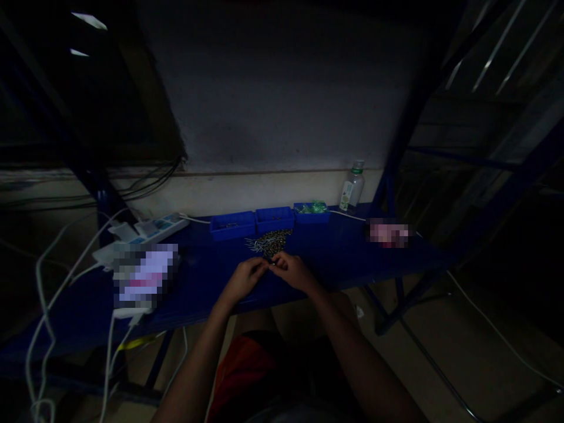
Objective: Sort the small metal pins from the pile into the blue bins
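Observation:
Both my hands are close together over the front half of a blue table [211,276]. My left hand [247,277] has its fingertips pinched near the middle. Opposite it, my right hand [291,271] pinches too, with a tiny shiny piece showing at its fingertips. What exactly the fingers hold is too small and dark to name. Just beyond the fingertips lies a pile of small brassy parts [275,239], with thin silvery pin-like pieces [254,245] at its left side.
Behind the pile stand blue bins [232,225], [274,218] and a third bin [312,216] with green plastic in it. A clear bottle [351,189] is at the back right. Power strips [145,232] and white cables crowd the left; blurred items [147,275], [388,232] lie on both sides.

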### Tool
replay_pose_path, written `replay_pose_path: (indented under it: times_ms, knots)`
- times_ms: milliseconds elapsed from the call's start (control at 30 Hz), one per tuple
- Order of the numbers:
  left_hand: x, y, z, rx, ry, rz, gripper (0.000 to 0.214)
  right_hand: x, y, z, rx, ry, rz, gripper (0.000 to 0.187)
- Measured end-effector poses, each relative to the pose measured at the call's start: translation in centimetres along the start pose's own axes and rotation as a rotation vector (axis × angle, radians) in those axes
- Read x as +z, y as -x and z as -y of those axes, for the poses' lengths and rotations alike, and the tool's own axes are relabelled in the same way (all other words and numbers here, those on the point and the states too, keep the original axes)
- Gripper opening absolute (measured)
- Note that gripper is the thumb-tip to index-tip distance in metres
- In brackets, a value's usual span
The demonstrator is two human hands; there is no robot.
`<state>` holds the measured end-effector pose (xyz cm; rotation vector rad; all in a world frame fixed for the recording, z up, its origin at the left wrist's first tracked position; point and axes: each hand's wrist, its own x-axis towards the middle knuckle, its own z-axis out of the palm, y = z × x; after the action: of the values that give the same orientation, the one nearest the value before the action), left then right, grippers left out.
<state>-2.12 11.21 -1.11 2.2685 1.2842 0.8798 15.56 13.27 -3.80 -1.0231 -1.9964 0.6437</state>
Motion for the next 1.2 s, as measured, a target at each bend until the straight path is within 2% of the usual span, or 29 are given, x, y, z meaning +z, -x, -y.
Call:
replay_pose_path:
  times_ms: [233, 600, 900, 1200]
  knots:
    - [0.01, 0.0, 0.04, -0.028, -0.021, -0.055, 0.026, -0.09, -0.04, 0.21, 0.011, 0.026, -0.042, 0.016]
    - [0.22, -0.04, 0.4, -0.031, 0.04, -0.075, 0.025, 0.35, -0.15, -0.31, 0.011, 0.037, 0.024, 0.013]
    - [0.17, 0.05, 0.09, 0.008, 0.049, -0.076, 0.028, -0.15, 0.18, 0.62, -0.047, 0.02, 0.042, 0.015]
    - [0.21, -0.04, 0.23, 0.006, 0.014, -0.105, 0.024, -0.18, 0.08, 0.54, -0.042, 0.06, -0.009, 0.016]
